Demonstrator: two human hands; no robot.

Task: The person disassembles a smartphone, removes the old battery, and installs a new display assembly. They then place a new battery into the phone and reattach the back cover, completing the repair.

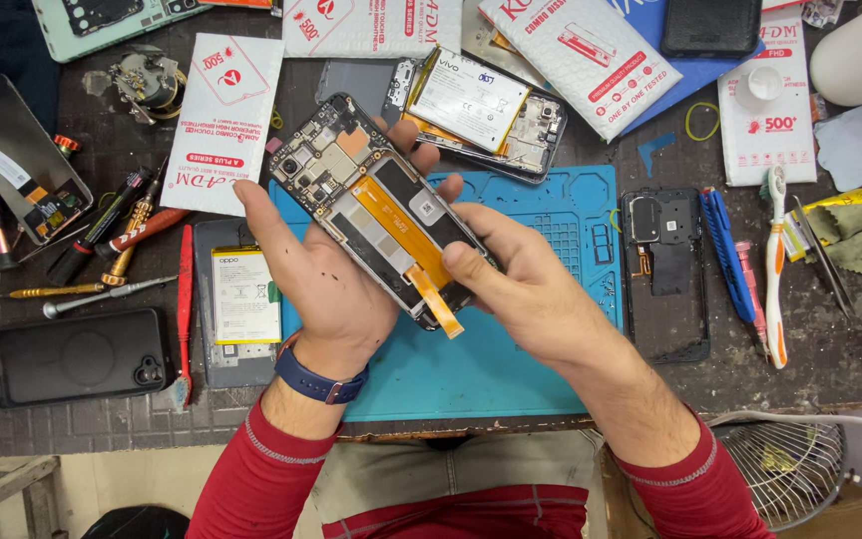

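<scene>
Currently both hands hold the opened smartphone chassis with exposed circuit board and orange flex cable (381, 210) above the teal silicone repair mat (551, 329), which serves as landmark. Left hand (326, 289) cradles the chassis from beneath, fingers curled round its long edge and thumb up beside the camera end; closed on it. Right hand (526, 284) grips the lower end, thumb pressed on the frame just beside the loose orange ribbon tail, fingers wrapped behind; also closed on it.

Judgement: good handling here means supporting the frame along its length, keeping thumb pressure off the ribbon and board, and holding it over the mat so any small part drops there.

Left of the mat: a loose white-labelled battery on a grey back cover (243, 299), a black phone lying face down (77, 354), several screwdrivers (102, 265). Beyond the mat: a second opened phone with a white battery (481, 110). Right of the mat: a black inner frame cover (662, 269), a blue pry tool (728, 255) and a white toothbrush (775, 260) on the dark counter (830, 349).
</scene>
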